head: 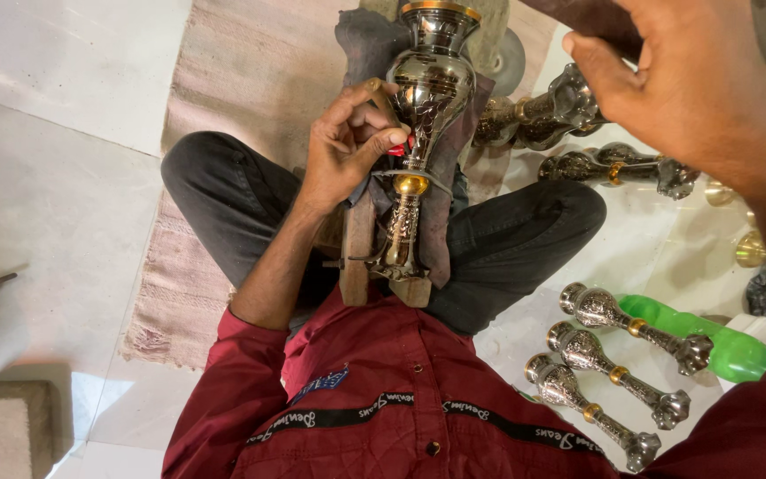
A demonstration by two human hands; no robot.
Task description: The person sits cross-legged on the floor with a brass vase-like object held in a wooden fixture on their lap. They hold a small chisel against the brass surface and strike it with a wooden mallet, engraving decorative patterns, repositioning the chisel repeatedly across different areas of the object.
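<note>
now left hand [347, 142] pinches small tool against metal vase [423, 106] on lap; right hand [684, 80] raised, grip unclear.

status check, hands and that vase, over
Left hand gripping a small tool against the vase. Right hand raised near the camera, holding something dark. Vase propped on a wooden rest in the lap. More vases lie alongside, nothing blocking.

Soft, even daylight fills the scene, with glare on the white floor tiles [64, 53] and bright highlights on the shiny metal vase [427, 84], while the raised right hand [684, 89] looms close and slightly blurred.
</note>
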